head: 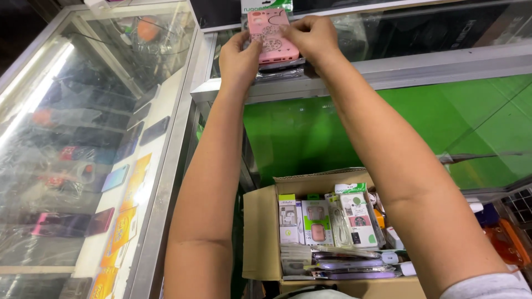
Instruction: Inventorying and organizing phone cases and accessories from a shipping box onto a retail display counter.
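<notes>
A pink phone case in a clear packet sits on top of a small stack of other packets on the glass counter's metal edge. My left hand grips the case's left side, thumb on its face. My right hand holds its right upper corner with the fingers curled over it. Both arms reach up and away from me over an open cardboard box.
The cardboard box below holds several packaged earphones, chargers and phone cases. A glass display case with phones and yellow cards fills the left. A green panel lies behind glass on the right.
</notes>
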